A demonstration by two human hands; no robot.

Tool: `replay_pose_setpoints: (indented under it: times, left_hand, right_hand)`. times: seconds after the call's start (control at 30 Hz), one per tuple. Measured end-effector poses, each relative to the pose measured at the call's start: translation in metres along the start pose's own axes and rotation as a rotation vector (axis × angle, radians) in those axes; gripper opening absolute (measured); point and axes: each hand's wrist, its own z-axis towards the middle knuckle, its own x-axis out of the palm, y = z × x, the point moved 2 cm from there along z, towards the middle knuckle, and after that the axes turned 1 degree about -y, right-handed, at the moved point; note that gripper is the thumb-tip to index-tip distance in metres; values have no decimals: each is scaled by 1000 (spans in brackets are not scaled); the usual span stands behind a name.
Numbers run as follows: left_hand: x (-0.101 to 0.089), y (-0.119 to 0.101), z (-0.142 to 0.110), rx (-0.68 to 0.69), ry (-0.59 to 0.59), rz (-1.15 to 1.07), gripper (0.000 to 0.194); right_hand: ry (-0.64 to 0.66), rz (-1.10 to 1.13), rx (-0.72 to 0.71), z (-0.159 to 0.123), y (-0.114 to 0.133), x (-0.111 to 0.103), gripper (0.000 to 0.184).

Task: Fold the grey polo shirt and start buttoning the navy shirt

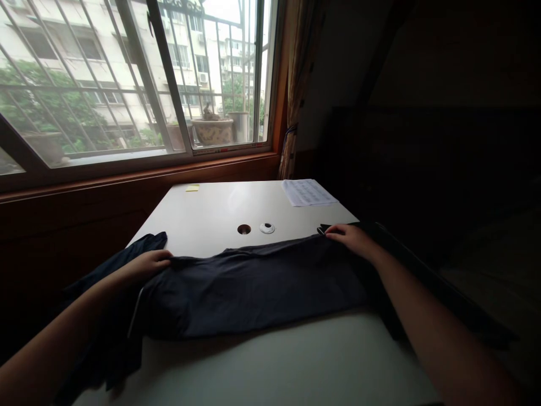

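Note:
A long dark navy garment (pixel 262 287) lies stretched flat across the white table from left to right; its exact kind is hard to tell. My left hand (pixel 154 262) pinches its upper edge near the left end. At the upper right corner, the fingers of my right hand (pixel 344 234) are closed on the cloth, beside a small dark loop (pixel 321 230). More dark blue cloth (pixel 146 243) bunches beyond my left hand and hangs over the table's left side. A thin pale line (pixel 135 312) runs along the fabric there. Black cloth lies under my right forearm.
The white table (pixel 203 208) has a round hole (pixel 244 229) with a white round cap (pixel 266 228) next to it. Printed sheets (pixel 308 193) lie at the far right, a yellow sticky note (pixel 193 188) at the far left. A barred window stands behind; the right side is very dark.

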Motion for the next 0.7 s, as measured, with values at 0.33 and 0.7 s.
replay_pose_setpoints:
  times: [0.33, 0.7]
  left_hand:
    - [-1, 31, -52, -80, 58, -181, 84]
    - [33, 100, -135, -46, -77, -40, 63]
  right_hand:
    - [14, -97, 9, 21, -31, 28, 30]
    - [7, -226, 78, 27, -49, 34, 30]
